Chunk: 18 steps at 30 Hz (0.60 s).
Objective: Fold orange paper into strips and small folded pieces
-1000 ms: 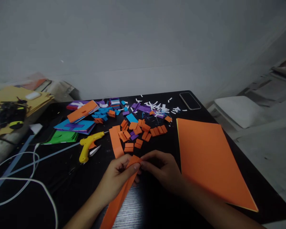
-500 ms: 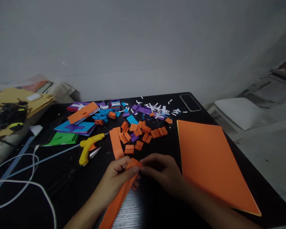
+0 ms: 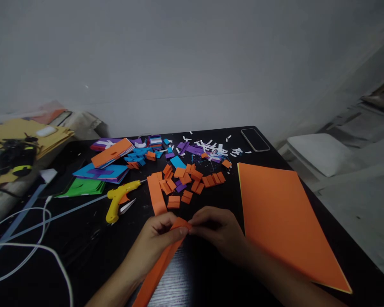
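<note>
My left hand (image 3: 158,238) grips a long orange paper strip (image 3: 161,266), thumb lying along its upper end. The strip runs down toward the bottom edge of the view and shows a lengthwise crease. My right hand (image 3: 216,230) pinches the strip's top corner between thumb and fingers, right beside the left thumb. Just beyond the hands, another orange strip (image 3: 156,194) lies flat on the table. Several small folded orange paper pieces (image 3: 181,172) are scattered to its right.
A yellow glue gun (image 3: 120,198) and scissors (image 3: 127,207) lie left, near a white cable (image 3: 48,247). Orange sheets (image 3: 281,217) are stacked right. A phone (image 3: 255,140), white and purple scraps (image 3: 208,149), blue folded paper (image 3: 102,171) and green paper (image 3: 85,186) lie on the black table.
The strip's upper end has tilted slightly lower between my hands, and its tip sits closer under the right fingers. Both hands keep their grip in nearly the same place.
</note>
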Available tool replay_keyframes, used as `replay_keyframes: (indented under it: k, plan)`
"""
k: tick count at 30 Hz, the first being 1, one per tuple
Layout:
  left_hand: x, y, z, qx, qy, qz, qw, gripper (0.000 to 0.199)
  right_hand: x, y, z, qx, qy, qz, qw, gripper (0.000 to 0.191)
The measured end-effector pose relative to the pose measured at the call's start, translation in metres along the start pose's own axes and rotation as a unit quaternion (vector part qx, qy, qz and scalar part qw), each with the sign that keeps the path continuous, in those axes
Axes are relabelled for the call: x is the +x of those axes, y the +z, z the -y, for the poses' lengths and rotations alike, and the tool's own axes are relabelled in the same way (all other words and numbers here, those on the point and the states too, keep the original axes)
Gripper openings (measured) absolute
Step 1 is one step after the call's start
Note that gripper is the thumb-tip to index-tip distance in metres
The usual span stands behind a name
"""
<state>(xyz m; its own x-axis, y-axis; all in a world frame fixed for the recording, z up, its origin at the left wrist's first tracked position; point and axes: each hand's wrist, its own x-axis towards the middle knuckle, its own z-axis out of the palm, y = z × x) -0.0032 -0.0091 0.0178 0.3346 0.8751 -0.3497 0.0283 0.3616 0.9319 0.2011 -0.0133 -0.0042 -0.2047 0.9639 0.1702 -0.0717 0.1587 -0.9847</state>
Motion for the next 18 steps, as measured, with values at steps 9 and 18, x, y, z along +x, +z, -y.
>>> replay_keyframes:
  k: [9, 18]
  plan:
    - [-0.0011, -0.0024, -0.0001, -0.016, -0.016, 0.016, 1.000, 0.027, 0.0003, -0.0024, 0.0024, -0.005, 0.010, 0.018, 1.000, 0.012]
    - [-0.0018, -0.0051, 0.0024, -0.006, 0.005, 0.033, 0.999, 0.021, 0.0006, -0.0034, 0.0038, 0.002, 0.027, 0.034, 0.999, 0.011]
